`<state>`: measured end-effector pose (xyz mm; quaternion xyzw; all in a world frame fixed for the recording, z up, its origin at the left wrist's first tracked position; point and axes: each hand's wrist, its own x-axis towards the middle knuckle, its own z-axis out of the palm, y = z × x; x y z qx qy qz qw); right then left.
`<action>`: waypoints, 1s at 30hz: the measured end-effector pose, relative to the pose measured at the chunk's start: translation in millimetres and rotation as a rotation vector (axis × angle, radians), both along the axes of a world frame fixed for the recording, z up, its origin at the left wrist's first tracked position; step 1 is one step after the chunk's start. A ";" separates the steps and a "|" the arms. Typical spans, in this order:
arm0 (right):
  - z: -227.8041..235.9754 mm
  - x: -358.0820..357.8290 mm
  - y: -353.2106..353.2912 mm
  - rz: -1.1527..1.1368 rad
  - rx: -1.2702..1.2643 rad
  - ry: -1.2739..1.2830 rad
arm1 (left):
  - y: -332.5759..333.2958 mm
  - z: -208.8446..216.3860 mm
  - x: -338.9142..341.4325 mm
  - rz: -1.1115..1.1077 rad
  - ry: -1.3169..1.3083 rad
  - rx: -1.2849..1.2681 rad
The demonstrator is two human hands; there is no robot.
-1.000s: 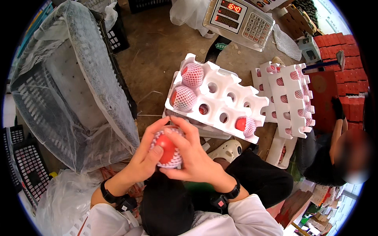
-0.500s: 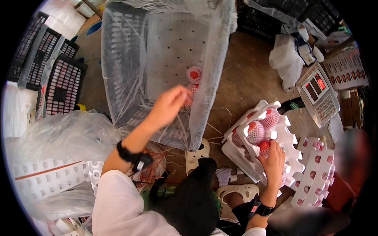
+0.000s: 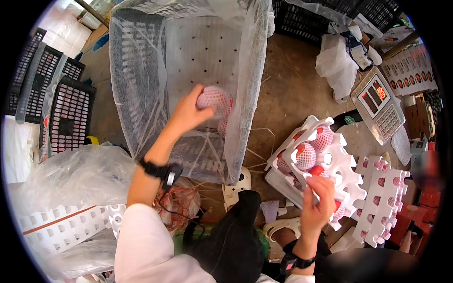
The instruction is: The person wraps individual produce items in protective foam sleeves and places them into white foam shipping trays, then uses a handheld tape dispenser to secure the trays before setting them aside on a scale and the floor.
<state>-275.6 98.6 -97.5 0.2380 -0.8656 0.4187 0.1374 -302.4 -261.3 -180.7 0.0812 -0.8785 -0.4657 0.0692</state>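
My left hand (image 3: 188,111) is closed around a round fruit in a pinkish foam net (image 3: 212,98), inside a deep crate (image 3: 257,94) lined with thin translucent film. Beside that fruit, along the crate's right wall, lies more netted fruit (image 3: 223,127), partly hidden. My right hand (image 3: 319,202), fingers bent and apart, hovers at the near side of a white moulded foam tray (image 3: 347,162). I see nothing held in it. The tray sits tilted and carries several red fruits in foam nets (image 3: 306,156); one red fruit (image 3: 317,170) shows bare skin close to my fingertips.
A digital scale (image 3: 378,106) stands at the right. Further foam trays with netted fruit (image 3: 380,200) are beside my right arm. Black crates (image 3: 71,113) stand at the left, above crumpled clear plastic (image 3: 85,170). A white clog (image 3: 237,188) is below the lined crate.
My left hand has moved up and left in the crate and now grips a netted fruit. My right hand has drawn back slightly from the fruit in the tray.
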 end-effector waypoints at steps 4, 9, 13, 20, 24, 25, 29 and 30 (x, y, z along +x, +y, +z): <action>-5.9 -10.9 -59.1 0.465 0.063 -0.247 | 47.1 38.3 68.7 -0.181 -0.216 0.744; -29.6 -3.4 -86.2 0.485 -0.238 -0.364 | 113.8 31.2 91.8 -0.108 -0.324 1.331; -39.8 3.8 -59.3 0.401 -0.106 -0.288 | 144.6 28.5 86.9 -0.060 -0.323 1.405; -31.6 15.1 -44.0 0.390 -0.297 -0.117 | 146.4 36.7 79.6 -0.123 -0.438 1.787; -23.2 21.3 -21.3 0.277 -0.001 -0.184 | 167.4 35.1 77.4 -0.268 -0.332 1.428; -20.5 22.9 -9.8 0.254 0.057 -0.224 | 173.8 35.2 76.9 -0.339 -0.354 1.337; -10.2 21.7 56.9 -0.017 0.205 -0.299 | 181.9 41.2 70.7 -0.638 -0.526 1.264; -7.5 17.1 81.4 -0.173 0.285 -0.265 | 179.9 42.8 68.5 -0.635 -0.524 1.168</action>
